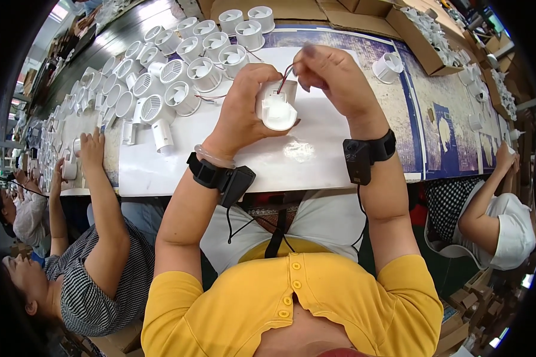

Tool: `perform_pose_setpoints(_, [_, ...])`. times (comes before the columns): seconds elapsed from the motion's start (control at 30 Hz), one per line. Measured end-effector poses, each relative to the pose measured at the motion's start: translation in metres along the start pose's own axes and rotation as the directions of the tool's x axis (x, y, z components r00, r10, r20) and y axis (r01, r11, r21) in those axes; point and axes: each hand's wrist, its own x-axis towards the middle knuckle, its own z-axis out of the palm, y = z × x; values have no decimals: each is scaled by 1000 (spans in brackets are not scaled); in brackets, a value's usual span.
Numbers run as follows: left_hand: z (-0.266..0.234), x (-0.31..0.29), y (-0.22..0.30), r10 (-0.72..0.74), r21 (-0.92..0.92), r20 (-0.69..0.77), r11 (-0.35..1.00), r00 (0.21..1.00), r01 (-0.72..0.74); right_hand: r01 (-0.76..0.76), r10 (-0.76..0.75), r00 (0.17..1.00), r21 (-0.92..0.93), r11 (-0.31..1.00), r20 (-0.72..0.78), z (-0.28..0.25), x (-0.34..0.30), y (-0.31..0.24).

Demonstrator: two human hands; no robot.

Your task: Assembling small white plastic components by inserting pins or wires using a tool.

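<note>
My left hand [247,107] is wrapped round a white plastic fan housing [278,110] above the white work sheet. Dark and red wires [284,79] rise from the top of the housing. My right hand [333,77] pinches the upper end of these wires between thumb and fingers. The inside of the housing is partly glared out, so its details are hard to make out. Left of my left hand stands a round white fan unit [183,97] with wires trailing toward my wrist. A white cylindrical part [162,135] lies nearer the front edge.
Many white fan units [205,46] and grilled covers [152,108] crowd the table's left and back. One fan unit [388,66] stands alone at the right. A cardboard box [420,44] of white parts sits at the back right. Co-workers [95,262] sit on both sides.
</note>
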Motion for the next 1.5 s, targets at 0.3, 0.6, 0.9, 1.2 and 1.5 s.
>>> perform_pose_setpoints(0.3, [9, 0, 4, -160, -393, -65, 911, 985, 123, 213, -219, 975, -113, 970, -38, 25, 15, 34])
perform_pose_setpoints(0.6, [19, -6, 7, -374, -309, 106, 868, 921, 388, 144, -144, 990, -91, 985, 5, 22, 15, 51])
perform_pose_setpoints(0.9, [28, -12, 1, -419, -137, 30, 898, 908, 419, -39, 38, 999, -84, 996, -20, 23, 20, 55])
perform_pose_setpoints(1.2, [24, -9, 7, -457, -136, 51, 878, 888, 459, -95, 93, 995, -38, 995, -42, 24, 20, 55])
perform_pose_setpoints(1.5, [27, -7, 7, -473, -158, 30, 868, 881, 471, -20, 17, 999, 76, 997, 40, 20, 24, 61])
